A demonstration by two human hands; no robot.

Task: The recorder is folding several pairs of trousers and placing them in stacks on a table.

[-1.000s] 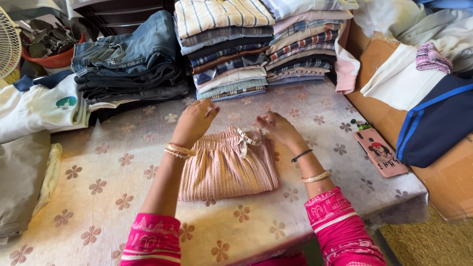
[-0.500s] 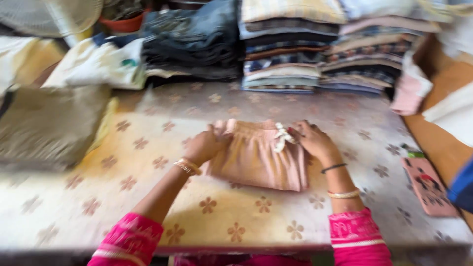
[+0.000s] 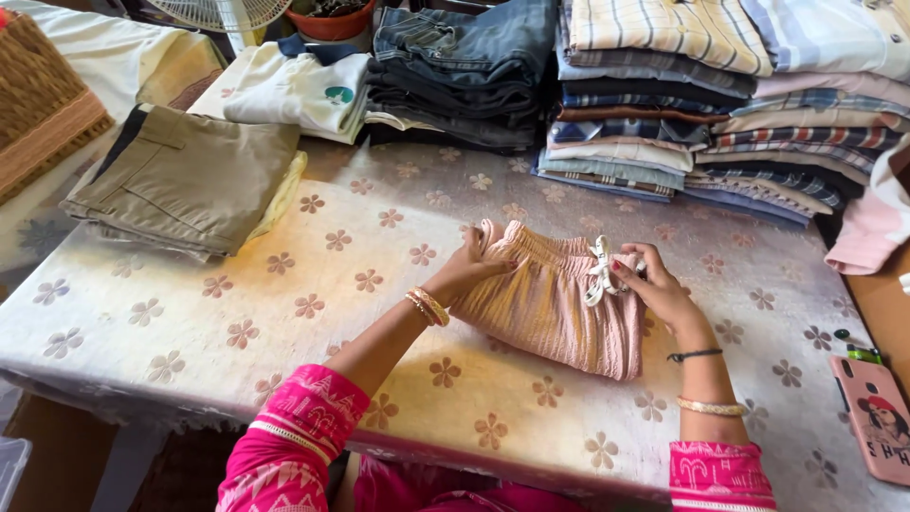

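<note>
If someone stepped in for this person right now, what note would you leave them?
Left hand: grip closed on the left end of the pink shorts at the waistband.
Right hand: grip closed on the right end, beside the white drawstring.
Shorts lie folded on the flowered table cover, in front of the stacked shirts and jeans.
Done: the fold.
Left: likely setting them on a pile.

Pink ribbed shorts (image 3: 555,303), folded into a compact rectangle, lying flat on the desk (image 3: 284,313) near centre. Elastic waistband faces 12 o'clock, white drawstring bow (image 3: 602,270) at its 1 o'clock corner. Folded hem edge at 5 o'clock.
</note>
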